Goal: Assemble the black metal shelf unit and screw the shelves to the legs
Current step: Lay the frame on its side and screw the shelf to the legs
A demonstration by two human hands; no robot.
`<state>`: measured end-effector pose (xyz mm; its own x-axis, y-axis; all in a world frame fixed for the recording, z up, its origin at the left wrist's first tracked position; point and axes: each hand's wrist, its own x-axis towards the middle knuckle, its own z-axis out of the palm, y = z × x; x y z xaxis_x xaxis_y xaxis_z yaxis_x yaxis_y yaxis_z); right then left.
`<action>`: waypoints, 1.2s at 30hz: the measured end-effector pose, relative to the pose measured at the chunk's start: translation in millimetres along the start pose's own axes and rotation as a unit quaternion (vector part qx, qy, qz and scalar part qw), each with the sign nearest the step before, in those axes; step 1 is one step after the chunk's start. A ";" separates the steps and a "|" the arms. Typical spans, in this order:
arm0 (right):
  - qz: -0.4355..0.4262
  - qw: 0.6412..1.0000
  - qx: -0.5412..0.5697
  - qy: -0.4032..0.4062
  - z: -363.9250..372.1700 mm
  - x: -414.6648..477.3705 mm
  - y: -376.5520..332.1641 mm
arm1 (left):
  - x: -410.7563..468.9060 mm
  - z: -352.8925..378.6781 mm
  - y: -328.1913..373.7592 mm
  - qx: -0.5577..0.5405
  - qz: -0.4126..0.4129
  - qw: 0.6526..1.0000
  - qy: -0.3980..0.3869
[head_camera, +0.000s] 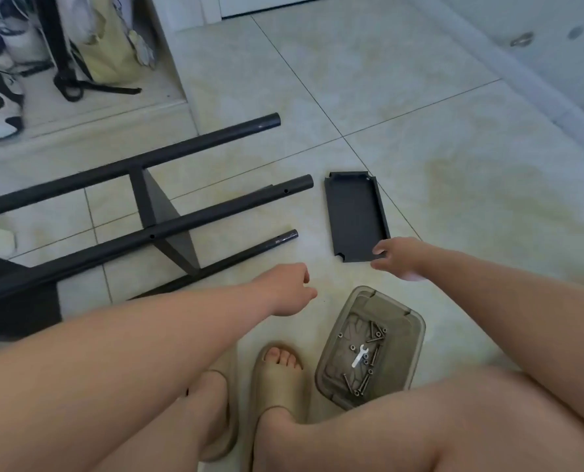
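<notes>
So, the half-built frame (154, 229) lies on its side along the floor's (420, 97) left edge, with a loose shelf (353, 212) mid-floor. The right hand (398, 258) is spread at the shelf's near edge; the left hand (287, 289) is loosely curled and empty. A plastic tray (409, 338) holds screws (360, 383) and a wrench (360, 356).

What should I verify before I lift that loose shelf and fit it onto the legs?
1. Loose shelf flat on the floor, nothing on it: ok.
2. Right hand at the shelf's near corner, fingers spread; firm grip: not ok.
3. Left hand free to steady the legs: ok.
4. Screws and wrench in the container beside the feet: ok.
5. Screw hole showing near the free end of the middle leg: ok; the other legs' holes: cannot tell.
6. Fitted shelf screwed tight: cannot tell.
</notes>
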<state>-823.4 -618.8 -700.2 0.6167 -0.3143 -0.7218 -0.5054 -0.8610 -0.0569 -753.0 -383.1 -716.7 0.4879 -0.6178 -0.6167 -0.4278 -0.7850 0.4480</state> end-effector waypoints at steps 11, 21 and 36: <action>-0.020 0.992 -0.065 -0.105 57.0 52.7 19.5 | 47.3 113.4 21.5 0.036 -0.020 0.976 -0.214; 0.064 0.997 -0.037 0.034 56.0 70.7 52.8 | 95.5 69.9 16.5 -0.076 0.028 0.996 0.033; -0.031 0.982 0.001 0.187 70.1 67.9 49.7 | 106.8 77.7 5.6 -0.261 -0.068 0.963 -0.003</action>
<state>-848.9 -654.9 -800.3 0.8248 -0.3865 -0.4128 -0.4607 -0.8826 -0.0940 -762.5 -450.0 -830.4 0.5078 -0.5081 -0.6956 0.0819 -0.7753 0.6262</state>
